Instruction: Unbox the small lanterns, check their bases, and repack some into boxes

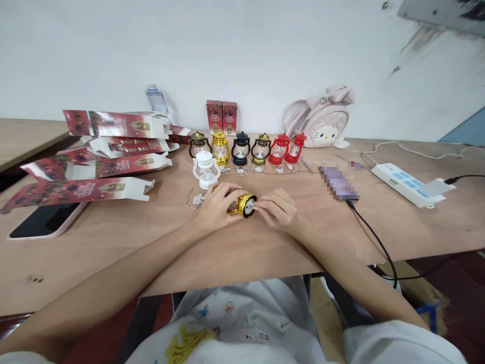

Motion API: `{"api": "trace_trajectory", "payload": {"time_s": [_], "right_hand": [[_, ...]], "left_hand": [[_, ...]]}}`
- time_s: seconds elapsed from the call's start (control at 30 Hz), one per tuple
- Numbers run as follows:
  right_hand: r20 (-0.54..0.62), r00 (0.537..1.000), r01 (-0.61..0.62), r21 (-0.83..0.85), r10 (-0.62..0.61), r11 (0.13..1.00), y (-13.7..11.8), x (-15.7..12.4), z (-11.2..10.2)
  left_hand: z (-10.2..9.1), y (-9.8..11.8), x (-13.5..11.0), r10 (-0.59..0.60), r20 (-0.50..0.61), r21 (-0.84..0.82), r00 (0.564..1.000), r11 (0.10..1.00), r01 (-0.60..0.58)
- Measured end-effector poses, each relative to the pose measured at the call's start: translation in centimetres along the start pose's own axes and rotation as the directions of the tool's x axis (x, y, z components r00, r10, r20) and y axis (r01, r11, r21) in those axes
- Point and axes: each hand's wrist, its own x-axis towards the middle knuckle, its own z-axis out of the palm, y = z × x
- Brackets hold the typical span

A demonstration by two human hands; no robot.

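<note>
My left hand (216, 206) is wrapped round a small gold lantern (248, 203) lying on its side, its base turned toward my right hand. Thumb and fingertips of my right hand (278, 208) are pinched together at the lantern's pale underside; any small part between them is too small to make out. Just behind my left hand stands a white lantern (206, 171), with a thin bent wire and a small white piece (197, 199) beside it. Farther back is a row of upright lanterns, among them a black one (240, 149) and a red one (279, 150).
Flattened red printed boxes (109, 167) pile up at the left, above a phone (47, 222). Two upright red boxes (222, 117) and a pink bag (328, 126) stand against the wall. Toward the right lie a cabled phone (338, 183) and a white power strip (407, 186).
</note>
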Motion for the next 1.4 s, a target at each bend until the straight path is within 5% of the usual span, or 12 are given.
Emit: {"api": "trace_trajectory", "payload": {"time_s": [0.37,0.63,0.97,1.1,1.27,1.4], "right_hand": [[0.101,0.977,0.204,-0.155,-0.19,0.967,0.7,-0.3,-0.3],[0.15,0.971,0.209,-0.141,-0.187,0.968,0.7,-0.5,-0.4],[-0.008,1.0,0.019,-0.111,-0.02,0.994,0.6,0.0,0.3],[0.02,0.996,-0.087,-0.024,0.087,0.996,1.2,0.0,-0.3],[0.21,0.959,-0.17,-0.109,0.19,0.979,2.1,0.0,-1.1],[0.553,0.805,-0.126,-0.192,0.214,0.973,2.4,-0.1,-1.3]], "left_hand": [[0.0,-0.1,0.1,0.02,0.005,-0.004,1.0,1.0,-0.02],[0.2,0.0,0.1,0.002,0.043,0.023,0.999,1.0,-0.003],[0.3,0.0,0.1,0.019,0.019,0.033,1.0,0.999,-0.02],[0.2,0.2,0.1,0.011,-0.02,0.011,1.0,1.0,-0.011],[-0.1,0.1,0.0,-0.178,-0.199,0.051,0.964,0.98,0.192],[0.0,-0.3,-0.1,-0.223,-0.26,-0.04,0.939,0.975,0.221]]}}
